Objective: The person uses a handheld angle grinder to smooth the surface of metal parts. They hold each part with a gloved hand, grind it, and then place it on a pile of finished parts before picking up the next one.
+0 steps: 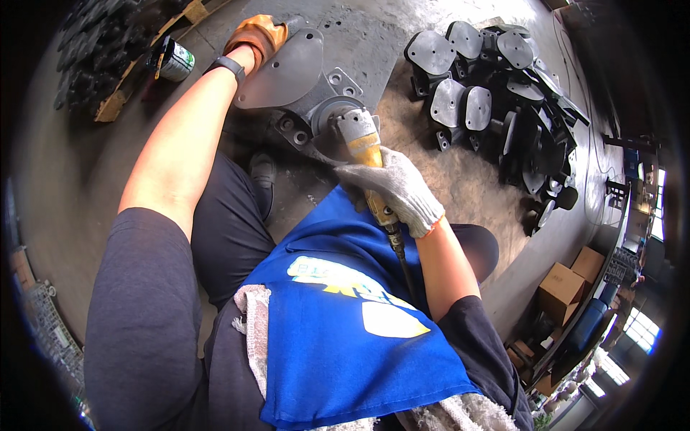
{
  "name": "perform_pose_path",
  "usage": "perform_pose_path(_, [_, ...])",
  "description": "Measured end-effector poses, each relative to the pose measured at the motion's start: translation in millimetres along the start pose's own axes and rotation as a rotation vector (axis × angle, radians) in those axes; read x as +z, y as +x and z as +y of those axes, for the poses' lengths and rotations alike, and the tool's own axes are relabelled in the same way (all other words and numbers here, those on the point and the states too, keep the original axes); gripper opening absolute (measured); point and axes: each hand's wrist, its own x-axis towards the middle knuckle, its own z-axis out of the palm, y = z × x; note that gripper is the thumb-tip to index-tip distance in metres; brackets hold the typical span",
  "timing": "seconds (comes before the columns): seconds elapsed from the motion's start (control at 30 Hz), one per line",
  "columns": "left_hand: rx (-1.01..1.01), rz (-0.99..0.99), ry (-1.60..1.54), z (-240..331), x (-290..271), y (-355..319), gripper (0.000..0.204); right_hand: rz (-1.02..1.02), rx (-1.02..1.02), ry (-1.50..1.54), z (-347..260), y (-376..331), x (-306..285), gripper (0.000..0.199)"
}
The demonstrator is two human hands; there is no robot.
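Observation:
A dark grey metal casting [291,70] lies in front of me, with a rounded flat plate and lugs with bolt holes. My left hand [257,37], in an orange-brown glove, is closed at the far left edge of that plate; its fingertips are partly hidden. In a pale knit glove, my right hand [394,185] wraps round the body of a yellow angle grinder [365,149]. The grinder's head and disc are at the casting's near side, beside the lugs. A dark cord runs from its rear end down over my blue apron [345,345].
Many similar castings [467,104] are heaped on the floor at the right. More dark parts sit on a wooden pallet [115,100] at the far left, near a small bucket [175,60]. Cardboard boxes [562,291] stand at the lower right, and cables [591,136] trail along the right-hand floor.

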Motion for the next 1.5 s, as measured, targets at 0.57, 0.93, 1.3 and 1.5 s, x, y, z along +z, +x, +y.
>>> perform_pose_path(0.57, [0.083, -0.039, 0.100, 0.1, -5.0, -0.3, 0.049, -0.045, 0.042, 0.002, -7.0, -10.3, 2.2, 0.029])
perform_pose_path(0.93, [0.221, -0.063, 0.282, 15.6, -19.4, -9.7, 0.046, -0.041, 0.044, 0.027, -2.3, -11.7, 2.6, 0.028])
perform_pose_path(1.3, [-0.044, -0.010, -0.022, -1.3, 4.8, 6.3, 0.050, -0.046, 0.039, 0.043, 5.2, -9.2, 2.0, 0.027])
perform_pose_path(1.5, [-0.026, -0.022, 0.020, 5.1, -4.3, 0.5, 0.048, -0.044, 0.037, 0.066, -3.2, -4.9, 4.2, 0.028])
